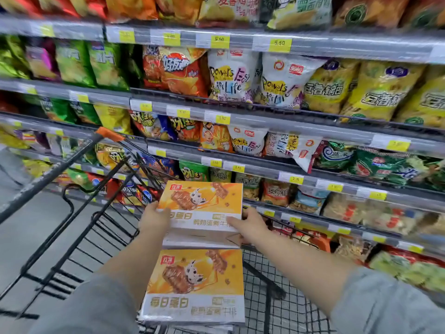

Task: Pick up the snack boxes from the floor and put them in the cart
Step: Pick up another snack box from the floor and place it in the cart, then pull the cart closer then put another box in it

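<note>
From the head view, one upper snack box (pixel 201 201) is seen just below the middle of the picture. It is orange and yellow, with a spotted cow drawn on it. It is held up in the air over the cart (pixel 48 178).

The box is gripped by the left hand (pixel 154 218) at its 9 o'clock edge. The thumb is laid on the front, and the other fingers are hidden behind the box. The 4 o'clock corner is gripped by the right hand (pixel 250 225), with the thumb pressed flat on the front and the fingers curled round the edge.

A lower snack box (pixel 195 285) of the same kind is seen at 6 o'clock. It is lying face up inside the cart, at the near end. What it rests on cannot be told.

The black wire cart is spread from 8 o'clock to 5 o'clock, and an orange cap (pixel 109 134) is seen on its bar at 10 o'clock.

Shelves (pixel 313 42) are seen from 9 o'clock round to 3 o'clock. They are filled with chip bags (pixel 231 78) and marked with yellow price tags (pixel 279 44). Grey floor (pixel 29 225) is seen at 9 o'clock. Grey sleeves (pixel 385 309) are seen at 5 and 7 o'clock.
</note>
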`<action>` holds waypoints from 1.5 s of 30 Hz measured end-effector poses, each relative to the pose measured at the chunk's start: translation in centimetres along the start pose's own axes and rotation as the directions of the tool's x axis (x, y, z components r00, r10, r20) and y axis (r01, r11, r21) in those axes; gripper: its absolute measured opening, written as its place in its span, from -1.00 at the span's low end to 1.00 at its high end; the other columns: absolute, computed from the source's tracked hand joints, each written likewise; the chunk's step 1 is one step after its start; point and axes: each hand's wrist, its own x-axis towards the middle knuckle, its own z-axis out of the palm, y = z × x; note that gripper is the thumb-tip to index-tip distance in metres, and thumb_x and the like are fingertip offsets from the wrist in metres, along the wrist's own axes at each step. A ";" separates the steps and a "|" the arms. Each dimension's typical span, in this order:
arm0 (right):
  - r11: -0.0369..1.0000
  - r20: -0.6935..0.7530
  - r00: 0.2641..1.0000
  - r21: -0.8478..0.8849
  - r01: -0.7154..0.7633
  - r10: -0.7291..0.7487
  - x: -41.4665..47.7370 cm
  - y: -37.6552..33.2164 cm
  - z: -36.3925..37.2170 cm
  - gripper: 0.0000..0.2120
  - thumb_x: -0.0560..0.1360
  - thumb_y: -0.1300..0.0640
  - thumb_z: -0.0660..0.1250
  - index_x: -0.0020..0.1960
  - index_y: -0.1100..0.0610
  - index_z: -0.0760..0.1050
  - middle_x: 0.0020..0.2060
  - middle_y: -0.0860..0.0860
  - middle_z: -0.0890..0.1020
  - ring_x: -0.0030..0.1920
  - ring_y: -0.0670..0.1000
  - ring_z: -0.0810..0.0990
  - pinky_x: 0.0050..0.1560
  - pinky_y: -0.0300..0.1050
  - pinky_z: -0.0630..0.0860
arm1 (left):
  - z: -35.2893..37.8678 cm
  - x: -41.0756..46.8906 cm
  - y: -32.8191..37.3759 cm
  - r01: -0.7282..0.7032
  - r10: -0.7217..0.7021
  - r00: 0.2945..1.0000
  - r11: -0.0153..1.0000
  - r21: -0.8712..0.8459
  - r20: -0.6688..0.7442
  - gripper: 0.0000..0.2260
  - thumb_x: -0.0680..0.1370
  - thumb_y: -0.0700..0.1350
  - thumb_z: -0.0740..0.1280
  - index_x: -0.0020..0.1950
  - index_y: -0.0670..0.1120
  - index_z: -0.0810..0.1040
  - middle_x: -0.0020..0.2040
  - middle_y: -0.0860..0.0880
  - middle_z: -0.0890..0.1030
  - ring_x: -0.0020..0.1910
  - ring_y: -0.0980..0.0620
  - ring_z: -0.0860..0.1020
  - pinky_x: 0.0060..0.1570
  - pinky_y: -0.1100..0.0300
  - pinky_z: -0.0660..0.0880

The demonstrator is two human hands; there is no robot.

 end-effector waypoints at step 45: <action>0.692 0.416 0.901 -0.687 0.223 0.122 -20.3 32.5 -6.7 -0.68 0.58 0.07 0.22 0.30 0.11 0.47 0.26 0.09 0.54 0.27 0.13 0.49 0.21 -0.11 0.42 | 19.0 -32.9 -17.9 -0.588 -0.138 0.710 0.425 0.689 0.691 -0.65 0.57 0.23 -0.12 0.27 0.43 0.33 0.45 0.25 0.32 0.55 -0.09 0.10 0.34 -0.50 -0.15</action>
